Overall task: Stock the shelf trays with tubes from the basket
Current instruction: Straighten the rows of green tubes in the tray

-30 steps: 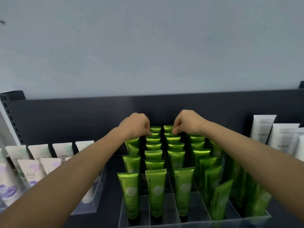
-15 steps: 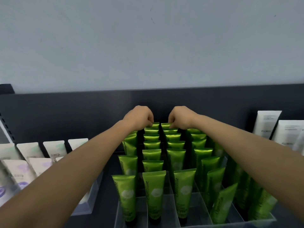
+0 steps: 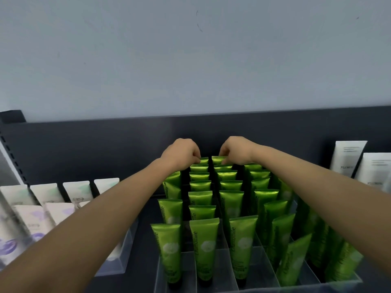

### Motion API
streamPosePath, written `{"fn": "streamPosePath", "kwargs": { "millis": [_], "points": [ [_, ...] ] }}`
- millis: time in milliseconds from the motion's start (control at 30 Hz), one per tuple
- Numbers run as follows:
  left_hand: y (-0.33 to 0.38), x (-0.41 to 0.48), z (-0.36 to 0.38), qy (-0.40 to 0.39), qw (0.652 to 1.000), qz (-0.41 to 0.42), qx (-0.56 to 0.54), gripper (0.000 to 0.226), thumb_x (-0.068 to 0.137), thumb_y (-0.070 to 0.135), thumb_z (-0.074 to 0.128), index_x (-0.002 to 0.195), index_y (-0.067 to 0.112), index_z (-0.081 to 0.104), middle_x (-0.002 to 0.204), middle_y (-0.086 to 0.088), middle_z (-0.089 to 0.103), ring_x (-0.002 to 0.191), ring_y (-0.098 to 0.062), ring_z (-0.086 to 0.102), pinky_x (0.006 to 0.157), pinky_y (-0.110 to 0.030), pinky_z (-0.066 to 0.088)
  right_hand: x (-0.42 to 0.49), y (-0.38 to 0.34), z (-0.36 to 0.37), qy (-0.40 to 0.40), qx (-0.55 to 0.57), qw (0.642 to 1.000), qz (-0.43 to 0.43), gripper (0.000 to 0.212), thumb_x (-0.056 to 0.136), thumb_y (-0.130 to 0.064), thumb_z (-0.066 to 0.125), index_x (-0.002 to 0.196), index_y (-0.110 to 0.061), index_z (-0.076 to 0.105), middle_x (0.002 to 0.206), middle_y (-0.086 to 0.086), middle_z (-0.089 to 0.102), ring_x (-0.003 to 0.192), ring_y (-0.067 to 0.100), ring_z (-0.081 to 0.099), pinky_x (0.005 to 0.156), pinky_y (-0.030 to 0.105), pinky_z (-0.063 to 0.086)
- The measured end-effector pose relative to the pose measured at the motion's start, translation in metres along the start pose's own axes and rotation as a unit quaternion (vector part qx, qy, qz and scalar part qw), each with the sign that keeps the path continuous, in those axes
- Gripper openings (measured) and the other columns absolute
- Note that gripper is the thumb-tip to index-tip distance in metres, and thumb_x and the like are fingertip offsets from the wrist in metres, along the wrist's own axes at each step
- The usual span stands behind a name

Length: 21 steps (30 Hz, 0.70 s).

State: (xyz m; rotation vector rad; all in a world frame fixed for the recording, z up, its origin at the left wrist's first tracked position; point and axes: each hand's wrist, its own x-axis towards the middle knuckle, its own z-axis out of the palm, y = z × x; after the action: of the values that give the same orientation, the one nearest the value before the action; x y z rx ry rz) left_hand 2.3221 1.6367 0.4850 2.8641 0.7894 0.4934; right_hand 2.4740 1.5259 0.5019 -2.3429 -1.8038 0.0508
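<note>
- Two hands work at the rear of the divided clear tray [image 3: 232, 280]. The left hand [image 3: 182, 153] and right hand [image 3: 237, 151] sit side by side, near each other but apart, just in front of the dark shelf back panel [image 3: 105, 144].
- Left hand: the fingers are curled tight, and their tips pinch the crimped top edge of the left rear tube [image 3: 203, 160], the last in its lane.
- Right hand: the fingers are curled the same way and pinch the crimp of the right rear tube [image 3: 218, 159] in the adjacent lane.
- Both held tubes stand upright, crimp up, low behind their rows. Whether their caps touch the tray floor is hidden.
- Stock status: green tubes [image 3: 204, 246] occupy every visible lane. They stand upright in the middle lanes and lean in the right-hand lanes. The leftmost lane holds fewer tubes, spaced wider apart.
- Progress, as a judgement: this tray is close to full. The two rear tubes need seating and release, and the leftmost lane could likely take more.
- The basket is out of view, so the remaining supply cannot be told.
- Neighbouring stock: pale tubes [image 3: 46, 193] stand in a separate clear tray [image 3: 118, 261] at left, and white tubes [image 3: 347, 157] stand at right.
</note>
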Motion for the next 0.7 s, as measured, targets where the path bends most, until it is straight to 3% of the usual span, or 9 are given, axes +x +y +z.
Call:
{"fn": "streamPosePath", "kwargs": {
  "millis": [200,300,467,567,700],
  "points": [
    [-0.008,-0.009,-0.017,0.004,1.0,-0.015,-0.025,0.027,0.092,0.037,0.057,0.095,0.014,0.072,0.089,0.0,0.069,0.082,-0.015,0.062,0.075,-0.034,0.052,-0.007,-0.006,-0.008,0.037,0.038,0.999,-0.005,0.035,0.085,-0.022,0.068,0.119,-0.012,0.064,0.119,0.004,0.064,0.11,0.02,0.058,0.088,0.026,0.044],
    [-0.022,-0.019,-0.038,0.023,0.999,-0.026,-0.009,0.021,0.093,0.03,0.056,0.097,0.016,0.071,0.091,0.003,0.067,0.084,-0.012,0.059,0.076,-0.027,0.046,-0.012,-0.017,-0.014,0.09,0.059,0.994,-0.027,0.031,0.087,-0.022,0.065,0.117,-0.014,0.065,0.119,0.003,0.064,0.11,0.019,0.058,0.092,0.027,0.044],
    [-0.044,-0.038,-0.047,-0.072,0.996,-0.048,0.025,0.022,0.085,0.025,0.069,0.104,0.016,0.069,0.09,0.009,0.061,0.089,-0.011,0.057,0.079,-0.023,0.04,-0.016,-0.059,-0.015,0.094,0.057,0.989,-0.102,0.023,0.086,-0.022,0.066,0.108,-0.016,0.07,0.109,-0.002,0.068,0.102,0.013,0.06,0.086,0.022,0.043],
    [-0.051,-0.044,-0.036,-0.034,0.998,-0.052,0.023,0.025,0.085,0.026,0.068,0.108,0.015,0.067,0.094,0.006,0.06,0.087,-0.011,0.055,0.078,-0.025,0.041,-0.014,-0.085,-0.007,0.082,0.032,0.986,-0.142,0.019,0.085,-0.021,0.067,0.102,-0.016,0.072,0.101,-0.004,0.068,0.091,0.011,0.059,0.08,0.023,0.043],
    [-0.055,-0.052,-0.04,0.025,0.998,-0.061,0.022,0.003,0.086,0.023,0.065,0.085,0.022,0.064,0.089,0.004,0.062,0.086,-0.015,0.058,0.074,-0.029,0.045,-0.013,-0.102,0.005,0.045,0.019,0.984,-0.17,0.016,0.084,-0.02,0.068,0.098,-0.014,0.073,0.091,-0.006,0.064,0.084,0.009,0.055,0.08,0.025,0.046]
  ]
}}
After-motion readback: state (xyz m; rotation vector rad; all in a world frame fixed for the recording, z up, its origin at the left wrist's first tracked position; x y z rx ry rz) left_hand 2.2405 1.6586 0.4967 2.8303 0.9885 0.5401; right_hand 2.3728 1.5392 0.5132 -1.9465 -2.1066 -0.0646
